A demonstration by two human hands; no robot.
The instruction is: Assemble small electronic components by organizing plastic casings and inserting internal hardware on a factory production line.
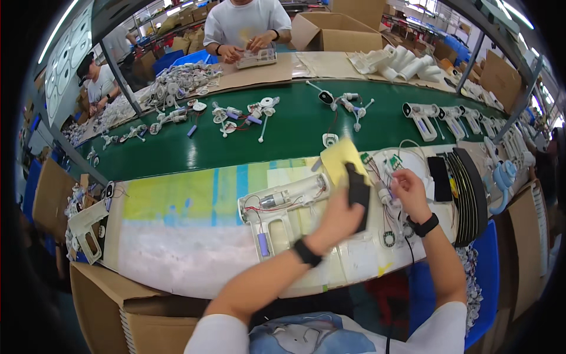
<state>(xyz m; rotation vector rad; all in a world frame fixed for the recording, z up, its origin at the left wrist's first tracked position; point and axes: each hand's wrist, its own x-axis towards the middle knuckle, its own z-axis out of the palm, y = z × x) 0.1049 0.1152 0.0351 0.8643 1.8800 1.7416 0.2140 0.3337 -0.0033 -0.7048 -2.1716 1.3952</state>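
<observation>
My left hand (339, 219) is closed round a black blurred object (358, 194), whose kind I cannot make out. Just beyond it is a yellow, sheet-like piece (343, 158), also smeared by motion. My right hand (411, 192) has its fingers drawn together beside green circuit boards (395, 161) and thin wires; anything between the fingertips is hidden. To the left of my left hand lies an open white gun-shaped housing (293, 196), with a silver motor (272, 200), red wires and a purple battery cell (263, 244) in its handle.
A green conveyor belt (194, 152) crosses beyond the worktable, carrying motor assemblies (236, 115) and white housings (420, 121). A black phone (438, 179) and a stack of black curved strips (470, 197) lie right. A blue bin (486, 277) stands below. Across the belt, a person (247, 26) handles a housing.
</observation>
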